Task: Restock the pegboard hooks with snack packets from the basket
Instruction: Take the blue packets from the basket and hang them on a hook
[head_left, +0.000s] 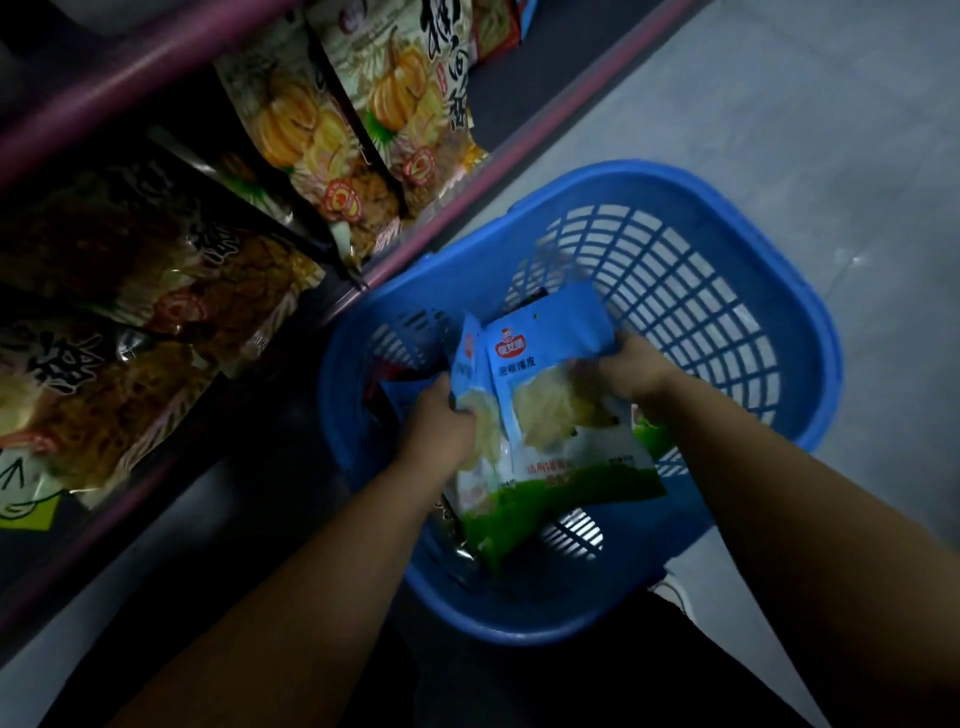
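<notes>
A blue slatted plastic basket (727, 291) stands on the floor below me. Both my hands are inside it. My right hand (636, 371) grips the right edge of a blue-and-green snack packet (566, 415) with a clear window showing pale contents. My left hand (441, 423) grips a second packet of the same kind (475, 364), which stands on edge just left of the first. More packets lie dark and half hidden at the basket's left and bottom.
A display rack with purple rails (426, 234) rises at the left, hung with pumpkin-print snack bags (332, 140) and darker bags (130, 312). Grey floor (779, 93) stretches to the right of the basket. My dark trouser legs show at the bottom.
</notes>
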